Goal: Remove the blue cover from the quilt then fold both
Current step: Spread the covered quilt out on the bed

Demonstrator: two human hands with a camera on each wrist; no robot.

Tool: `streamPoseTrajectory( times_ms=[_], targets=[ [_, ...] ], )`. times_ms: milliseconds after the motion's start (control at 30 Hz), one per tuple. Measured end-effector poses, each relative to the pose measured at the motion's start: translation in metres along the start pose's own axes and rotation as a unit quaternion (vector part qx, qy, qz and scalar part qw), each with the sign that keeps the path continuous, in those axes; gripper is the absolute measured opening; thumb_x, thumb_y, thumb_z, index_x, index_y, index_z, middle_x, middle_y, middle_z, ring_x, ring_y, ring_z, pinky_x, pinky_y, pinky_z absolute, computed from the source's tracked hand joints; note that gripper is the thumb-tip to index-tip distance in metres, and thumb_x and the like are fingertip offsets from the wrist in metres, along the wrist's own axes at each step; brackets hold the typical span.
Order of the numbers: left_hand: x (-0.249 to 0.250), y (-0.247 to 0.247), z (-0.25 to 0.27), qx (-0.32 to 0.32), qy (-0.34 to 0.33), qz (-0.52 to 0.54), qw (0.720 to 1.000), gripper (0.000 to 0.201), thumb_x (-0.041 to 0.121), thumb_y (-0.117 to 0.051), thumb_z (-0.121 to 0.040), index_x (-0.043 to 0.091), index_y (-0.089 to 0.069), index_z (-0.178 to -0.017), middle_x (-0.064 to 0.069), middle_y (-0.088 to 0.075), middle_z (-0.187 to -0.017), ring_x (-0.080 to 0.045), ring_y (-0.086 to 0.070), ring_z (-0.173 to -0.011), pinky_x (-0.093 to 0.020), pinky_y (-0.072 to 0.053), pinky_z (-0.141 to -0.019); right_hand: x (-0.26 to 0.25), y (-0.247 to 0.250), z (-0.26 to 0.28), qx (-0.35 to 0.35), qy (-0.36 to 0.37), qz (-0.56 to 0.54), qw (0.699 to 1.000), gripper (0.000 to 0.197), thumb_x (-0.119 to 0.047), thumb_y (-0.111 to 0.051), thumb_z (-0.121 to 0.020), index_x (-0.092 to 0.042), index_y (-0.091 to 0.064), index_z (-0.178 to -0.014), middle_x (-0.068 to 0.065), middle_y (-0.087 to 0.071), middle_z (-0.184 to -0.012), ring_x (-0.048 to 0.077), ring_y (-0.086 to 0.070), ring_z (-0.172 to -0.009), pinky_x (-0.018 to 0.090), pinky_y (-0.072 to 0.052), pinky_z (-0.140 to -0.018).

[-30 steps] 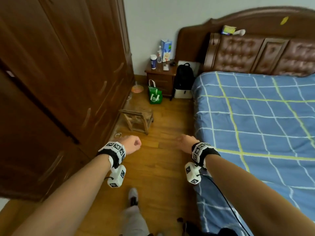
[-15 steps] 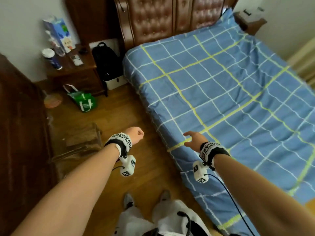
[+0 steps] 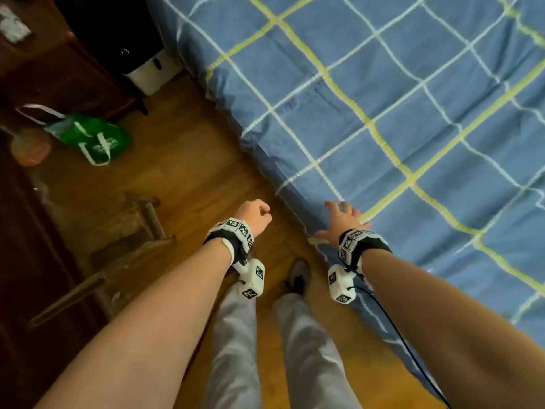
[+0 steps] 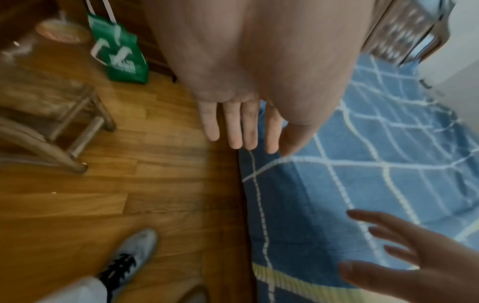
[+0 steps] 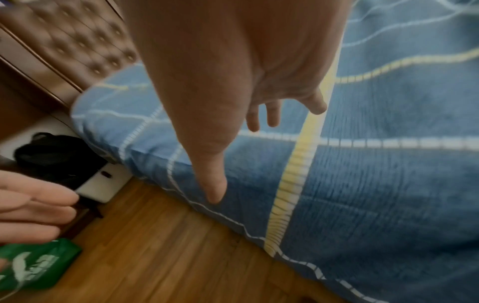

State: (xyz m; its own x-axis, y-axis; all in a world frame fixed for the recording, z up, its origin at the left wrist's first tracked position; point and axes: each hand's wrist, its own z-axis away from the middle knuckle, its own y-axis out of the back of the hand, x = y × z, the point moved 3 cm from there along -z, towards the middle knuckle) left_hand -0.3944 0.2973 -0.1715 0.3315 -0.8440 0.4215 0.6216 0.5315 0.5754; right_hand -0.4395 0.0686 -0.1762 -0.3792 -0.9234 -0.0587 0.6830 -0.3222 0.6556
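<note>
right hand fingers spread and straight, holding nothing, hovering at the bed's side edge; contact with the cover not clear. left hand over the floor just beside the bed: head view reads as a loose fist, wrist view shows the fingers straight down. either way it's empty.

cover is on the quilt, spread flat across the bed, side edge draping toward the floor. quilt itself not visible, all inside. no opening or zip visible from here.

step in hand, as i read it: reach for the cover edge, find the opening. nothing removed yet, task at the very start.

to do it well:
- pinch the top fabric layer only, not cover plus quilt together
- run along the hem to find the opening, likely at an end of the bed
- bring left hand in so both work the same edge
- risk: dragging the whole bundle onto the floor; green bag and stool are nearby.
</note>
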Motion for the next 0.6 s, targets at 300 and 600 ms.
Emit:
streamPoseTrajectory(
  times_ms=[300,600],
  targets=[
    [-0.019,-0.138,-0.128,-0.102,0.109,0.165,0.975,0.057,0.037,-0.053,-0.097,0.007,-0.040,-0.144,-0.014,-0.045,-0.146,-0.033,-0.045,-0.131,-0.038,-0.037,-0.108,0.049,-0.039,-0.077,0.184,-0.005,-0.066,0.981,0.030,-0.016,-0.064,-0.083,-0.019,-0.056,-0.111,0.008,-0.066,-0.107,0.036,-0.063,-0.095,0.042,-0.051,-0.074],
    [0.098,-0.143,-0.089,-0.221,0.194,0.504,0.812,0.104,0.078,-0.079,-0.044,0.012,-0.062,-0.124,-0.016,-0.066,-0.122,-0.032,-0.064,-0.111,-0.051,-0.046,-0.101,0.129,0.086,-0.027,0.333,0.004,-0.315,0.889,0.022,-0.033,-0.069,-0.087,-0.024,-0.065,-0.108,-0.006,-0.070,-0.095,0.020,-0.066,-0.089,0.033,-0.051,-0.080]
  ],
)
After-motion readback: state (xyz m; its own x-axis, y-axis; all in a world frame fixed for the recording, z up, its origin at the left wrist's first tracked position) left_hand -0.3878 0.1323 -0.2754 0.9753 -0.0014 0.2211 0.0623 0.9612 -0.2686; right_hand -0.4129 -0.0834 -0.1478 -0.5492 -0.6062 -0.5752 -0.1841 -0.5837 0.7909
